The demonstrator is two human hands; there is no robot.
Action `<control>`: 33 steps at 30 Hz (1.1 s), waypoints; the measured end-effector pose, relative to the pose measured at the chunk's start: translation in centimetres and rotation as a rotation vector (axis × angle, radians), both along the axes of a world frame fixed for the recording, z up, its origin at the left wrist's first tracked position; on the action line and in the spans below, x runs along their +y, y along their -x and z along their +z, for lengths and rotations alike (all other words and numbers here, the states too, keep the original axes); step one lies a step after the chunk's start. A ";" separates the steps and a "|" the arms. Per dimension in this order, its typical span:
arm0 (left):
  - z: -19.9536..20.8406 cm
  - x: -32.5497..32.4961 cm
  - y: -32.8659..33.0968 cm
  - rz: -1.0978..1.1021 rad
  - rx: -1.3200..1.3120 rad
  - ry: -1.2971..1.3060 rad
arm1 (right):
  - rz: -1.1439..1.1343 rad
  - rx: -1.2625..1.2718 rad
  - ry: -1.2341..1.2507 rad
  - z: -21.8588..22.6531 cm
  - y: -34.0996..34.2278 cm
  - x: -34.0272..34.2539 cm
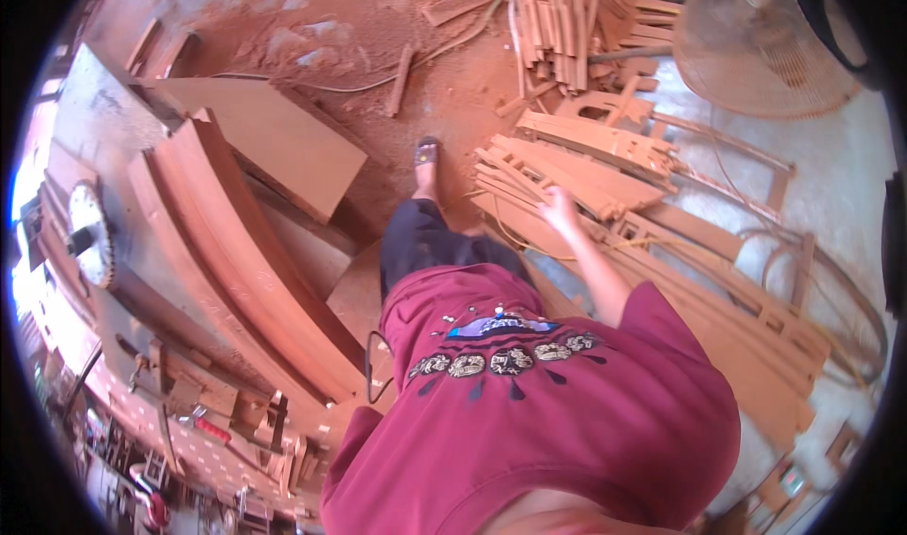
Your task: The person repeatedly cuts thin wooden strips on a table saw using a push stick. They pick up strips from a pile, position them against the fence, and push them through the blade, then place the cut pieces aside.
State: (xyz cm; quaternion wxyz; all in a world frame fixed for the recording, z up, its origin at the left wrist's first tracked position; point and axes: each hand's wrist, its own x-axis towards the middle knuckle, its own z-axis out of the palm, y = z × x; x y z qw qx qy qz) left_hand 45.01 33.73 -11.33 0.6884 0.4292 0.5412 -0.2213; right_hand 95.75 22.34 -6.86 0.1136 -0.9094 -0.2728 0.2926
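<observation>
— Where was the right hand?
— Right of the frame's centre, a little above the middle, at the narrow wooden strips. I couldn't tell whether its fingers were clamped on one or only resting there. The left hand was out of sight.
— And the strips?
— On a stack of long boards that ran down toward the lower right, their left ends uneven.
— Was there room to move?
— A lane of dusty floor opened at upper centre, where a foot stood. From the left a flat board pushed its corner in; from the right, the strip ends did. A loose stick lay farther up.
— And toward the rims?
— A fan filled the upper right. A round saw blade stood far left, beyond long timbers.
</observation>
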 end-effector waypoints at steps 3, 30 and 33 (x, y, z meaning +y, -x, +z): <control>1.9 4.3 -5.7 0.072 0.021 -0.055 | -0.322 0.143 -0.019 1.8 -5.8 -0.4; 11.3 71.2 -49.6 0.243 -0.066 -0.562 | -0.142 0.319 -0.437 -4.2 -46.3 63.6; 13.2 81.9 -55.7 0.263 -0.059 -0.682 | -0.103 0.239 -0.543 4.7 -49.1 76.0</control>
